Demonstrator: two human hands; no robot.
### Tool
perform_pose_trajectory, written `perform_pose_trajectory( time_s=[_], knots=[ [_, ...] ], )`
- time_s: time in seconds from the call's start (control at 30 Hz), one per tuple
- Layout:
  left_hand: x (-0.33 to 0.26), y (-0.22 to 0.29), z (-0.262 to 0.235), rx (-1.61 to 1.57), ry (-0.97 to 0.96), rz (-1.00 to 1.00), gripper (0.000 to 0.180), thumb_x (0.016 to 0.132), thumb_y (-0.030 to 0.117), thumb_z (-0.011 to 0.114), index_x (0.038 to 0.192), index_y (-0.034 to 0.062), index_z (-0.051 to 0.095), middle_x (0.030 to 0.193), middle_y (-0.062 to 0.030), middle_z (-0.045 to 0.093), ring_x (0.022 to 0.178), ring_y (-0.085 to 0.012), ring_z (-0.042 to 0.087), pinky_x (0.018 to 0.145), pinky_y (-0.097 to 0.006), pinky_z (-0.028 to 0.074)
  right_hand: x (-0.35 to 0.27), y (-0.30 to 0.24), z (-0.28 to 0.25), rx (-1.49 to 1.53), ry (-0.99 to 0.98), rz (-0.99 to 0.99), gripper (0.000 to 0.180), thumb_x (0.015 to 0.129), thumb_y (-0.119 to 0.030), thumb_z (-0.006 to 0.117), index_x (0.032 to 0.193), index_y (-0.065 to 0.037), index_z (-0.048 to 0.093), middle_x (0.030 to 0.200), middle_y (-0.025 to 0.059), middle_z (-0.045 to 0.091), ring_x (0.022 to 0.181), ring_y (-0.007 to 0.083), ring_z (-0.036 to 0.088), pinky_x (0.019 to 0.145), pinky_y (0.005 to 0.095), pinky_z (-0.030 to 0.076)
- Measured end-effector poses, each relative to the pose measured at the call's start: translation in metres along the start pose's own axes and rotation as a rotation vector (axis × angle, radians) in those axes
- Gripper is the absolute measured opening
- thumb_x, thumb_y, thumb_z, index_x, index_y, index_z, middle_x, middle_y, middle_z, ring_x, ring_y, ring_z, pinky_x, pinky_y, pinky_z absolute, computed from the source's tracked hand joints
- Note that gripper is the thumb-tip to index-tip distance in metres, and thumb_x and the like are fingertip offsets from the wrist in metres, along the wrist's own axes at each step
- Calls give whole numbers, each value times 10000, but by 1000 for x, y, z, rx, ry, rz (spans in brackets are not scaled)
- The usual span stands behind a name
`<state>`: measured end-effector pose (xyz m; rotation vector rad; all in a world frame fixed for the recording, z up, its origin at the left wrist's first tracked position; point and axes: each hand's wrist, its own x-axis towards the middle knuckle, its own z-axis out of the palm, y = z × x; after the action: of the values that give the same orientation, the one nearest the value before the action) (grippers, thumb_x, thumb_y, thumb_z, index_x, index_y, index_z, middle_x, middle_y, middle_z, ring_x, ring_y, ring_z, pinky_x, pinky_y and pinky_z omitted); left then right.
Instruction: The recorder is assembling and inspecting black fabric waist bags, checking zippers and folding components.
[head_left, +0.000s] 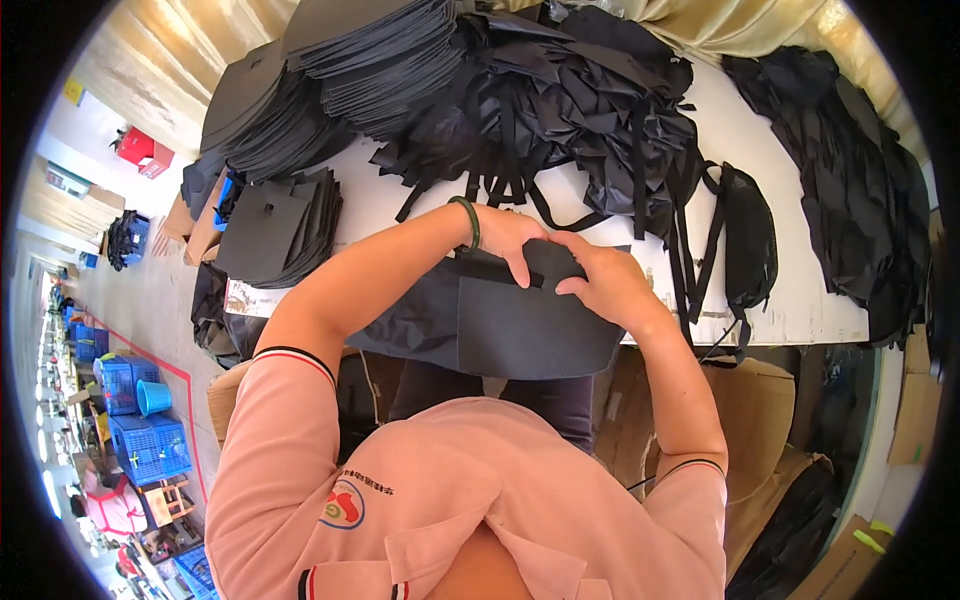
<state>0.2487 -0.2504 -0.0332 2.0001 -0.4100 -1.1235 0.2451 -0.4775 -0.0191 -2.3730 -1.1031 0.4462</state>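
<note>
At the table's near edge lies a stiff black panel (pixel 530 335), its near edge hanging over the front. Black fabric (pixel 415 320) spreads out beside it on the left. My left hand (pixel 500 238), a dark green bangle on its wrist, grips the panel's far part with the thumb on top. Close on the right, my right hand (pixel 612 285) pinches the same part between thumb and fingers. Between my two thumbs a small dark slot or strip shows on the panel. The fingers beneath the material are partly hidden.
Stacks of black panels (pixel 380 70) rise at the far left, with a smaller stack (pixel 275 235) nearer. Black fabric pieces with straps (pixel 590 110) heap up behind my hands. A black pouch (pixel 748 235) and more black pieces (pixel 840 170) lie right. Cardboard boxes (pixel 750 410) stand below the table.
</note>
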Motion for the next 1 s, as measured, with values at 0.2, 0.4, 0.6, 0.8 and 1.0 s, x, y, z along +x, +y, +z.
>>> perform_pose_trajectory(
  time_s=[0.2, 0.4, 0.6, 0.8, 1.0],
  knots=[
    [11, -23, 6, -327, -54, 64, 639, 714, 81, 808, 1293, 12, 549, 1157, -95, 664, 1047, -175, 614, 940, -329, 480, -5, 3, 12, -89, 124, -66, 578, 775, -163, 749, 1286, -108, 483, 928, 149, 686, 907, 328, 669, 753, 446, 512],
    [9, 0, 20, 149, 528, 346, 641, 770, 188, 780, 1330, 37, 506, 1326, -134, 559, 1189, -271, 560, 1006, -372, 439, -9, 11, 25, -180, 58, 115, 575, 783, -181, 748, 1288, -85, 491, 933, 146, 677, 903, 318, 670, 754, 429, 514],
    [-18, -23, 120, 825, 599, 365, 888, 751, 502, 732, 1451, 85, 379, 1533, -196, 297, 1439, -373, 248, 1129, -619, 183, 6, 51, 27, -163, 283, 68, 425, 761, -177, 763, 1137, -65, 601, 1005, 171, 612, 935, 349, 624, 789, 433, 507],
    [-11, -53, 143, 807, 573, 310, 1000, 755, 635, 649, 1522, 117, 271, 1572, -179, 240, 1462, -355, 197, 1152, -600, 79, 110, 79, -17, 11, 676, -43, 432, 800, -129, 719, 1196, -67, 558, 1144, 160, 591, 1055, 368, 593, 886, 422, 500],
    [-5, -54, 144, 822, 563, 321, 983, 775, 672, 600, 1523, 124, 273, 1573, -172, 245, 1471, -342, 184, 1150, -609, 90, 198, 107, -22, -310, 527, 276, 431, 822, -84, 632, 1239, -64, 529, 1172, 148, 595, 1065, 353, 610, 903, 437, 510]
  ],
)
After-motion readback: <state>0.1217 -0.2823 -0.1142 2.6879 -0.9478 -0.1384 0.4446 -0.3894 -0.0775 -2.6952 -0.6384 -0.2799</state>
